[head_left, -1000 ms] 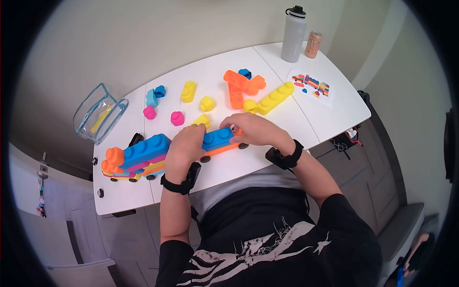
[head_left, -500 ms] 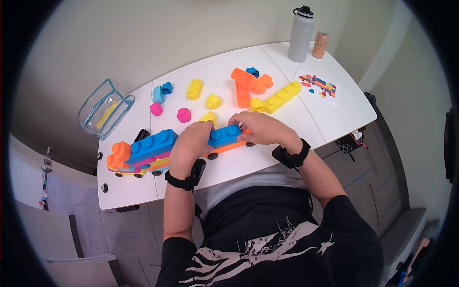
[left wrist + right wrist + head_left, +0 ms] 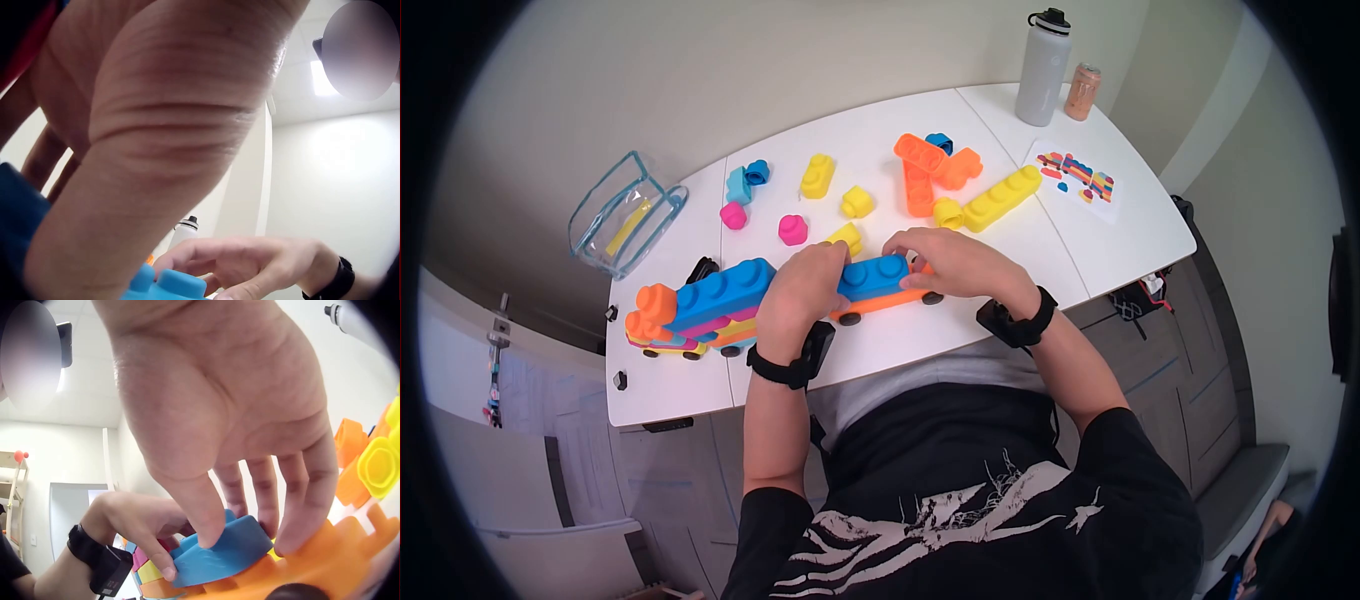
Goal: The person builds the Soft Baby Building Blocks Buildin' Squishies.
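The blue block [image 3: 874,273] lies between the two hands, on top of the orange wheeled base [image 3: 887,302]. The left hand [image 3: 800,288] is clamped round its left end; the right hand [image 3: 962,264] grips its right end, thumb on the near side, fingers on the far side. Two black wheels [image 3: 850,319] show on the base. Left of the left hand stand stacked block cars [image 3: 725,300]. Farther off lie two pink blocks [image 3: 792,229], five yellow blocks [image 3: 1002,198] and three orange blocks [image 3: 918,190].
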{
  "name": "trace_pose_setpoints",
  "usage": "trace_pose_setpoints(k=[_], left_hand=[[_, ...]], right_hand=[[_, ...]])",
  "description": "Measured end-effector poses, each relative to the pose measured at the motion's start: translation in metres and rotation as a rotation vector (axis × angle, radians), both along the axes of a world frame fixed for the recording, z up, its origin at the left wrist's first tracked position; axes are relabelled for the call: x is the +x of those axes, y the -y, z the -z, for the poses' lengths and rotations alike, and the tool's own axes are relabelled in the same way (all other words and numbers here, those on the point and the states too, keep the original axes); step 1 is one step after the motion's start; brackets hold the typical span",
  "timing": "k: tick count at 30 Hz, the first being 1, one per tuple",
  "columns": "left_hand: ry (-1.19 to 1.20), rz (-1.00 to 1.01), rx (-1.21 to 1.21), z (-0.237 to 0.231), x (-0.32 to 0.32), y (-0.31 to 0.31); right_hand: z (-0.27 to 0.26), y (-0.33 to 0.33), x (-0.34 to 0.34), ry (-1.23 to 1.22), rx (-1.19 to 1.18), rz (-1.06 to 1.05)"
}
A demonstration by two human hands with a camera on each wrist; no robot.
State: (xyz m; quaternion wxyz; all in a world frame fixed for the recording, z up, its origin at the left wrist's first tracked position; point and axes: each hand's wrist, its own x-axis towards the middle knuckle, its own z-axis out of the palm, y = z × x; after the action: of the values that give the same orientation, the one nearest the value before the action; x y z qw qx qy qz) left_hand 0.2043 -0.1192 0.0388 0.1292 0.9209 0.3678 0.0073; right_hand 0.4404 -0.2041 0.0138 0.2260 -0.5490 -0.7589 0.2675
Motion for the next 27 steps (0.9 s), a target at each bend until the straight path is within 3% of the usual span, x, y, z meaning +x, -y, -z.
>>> trace_pose_setpoints(k=[15, 19, 22, 24, 27], left_hand=[[-0.058, -0.017, -0.163, -0.002, 0.012, -0.005], [-0.024, 0.008, -0.106, 0.001, 0.009, -0.002], [-0.078, -0.024, -0.054, -0.005, 0.009, 0.005], [-0.002, 0.001, 0.021, -0.011, 0.006, 0.012], [-0.021, -0.018, -0.031, -0.027, 0.008, 0.023]], right_hand=[[0.017, -0.006, 0.007, 0.055, 0.030, -0.059], [0.010, -0.005, 0.009, 0.064, 0.009, -0.063], [0.013, -0.008, 0.020, -0.008, 0.013, 0.021], [0.021, -0.011, 0.031, 0.130, 0.277, 0.170], [0.023, -0.014, 0.037, 0.212, 0.250, 0.372]])
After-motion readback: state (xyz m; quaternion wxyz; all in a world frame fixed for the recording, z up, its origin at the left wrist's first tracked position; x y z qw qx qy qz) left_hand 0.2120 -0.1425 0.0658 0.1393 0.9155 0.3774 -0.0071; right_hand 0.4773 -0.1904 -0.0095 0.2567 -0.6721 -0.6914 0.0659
